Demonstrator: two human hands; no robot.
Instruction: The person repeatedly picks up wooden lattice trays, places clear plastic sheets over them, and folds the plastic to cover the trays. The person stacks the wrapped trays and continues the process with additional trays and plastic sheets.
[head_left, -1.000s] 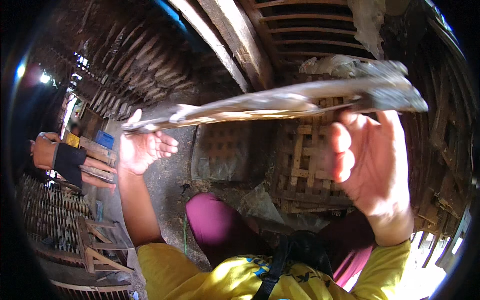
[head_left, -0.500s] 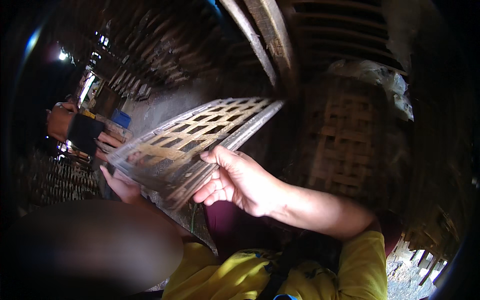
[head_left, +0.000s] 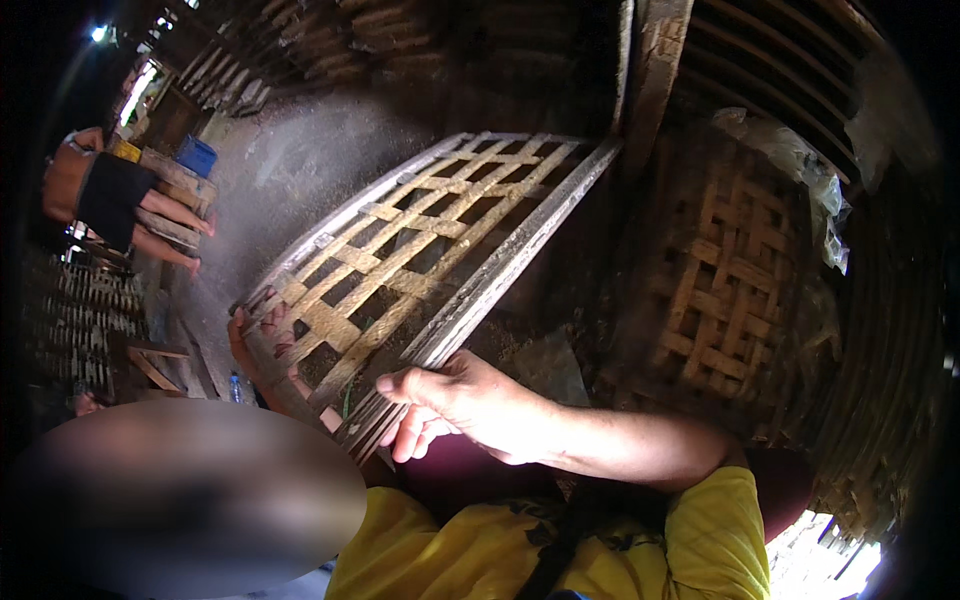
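Note:
A rectangular rack of woven bamboo strips [head_left: 370, 262] in a wooden frame is held tilted in front of me. My right hand [head_left: 450, 400] is closed on the lower end of its near rail, thumb on top and fingers curled beneath. At the rack's left end my left hand [head_left: 243, 335] grips the frame. Part of that hand shows behind the lattice, the rest is covered by the rack. No other thing lies on the strips.
A second woven bamboo panel [head_left: 728, 275] stands at the right, with clear plastic sheeting [head_left: 800, 165] beside it. A wooden post [head_left: 655, 75] rises beyond the rack. Far left are another person [head_left: 105, 195] and a blue crate [head_left: 195, 156]. A blurred oval hides the lower left.
The rack appears higher and its lattice turns more toward me. Both hands keep their hold on the frame. The view has shifted, so the far person appears further left.

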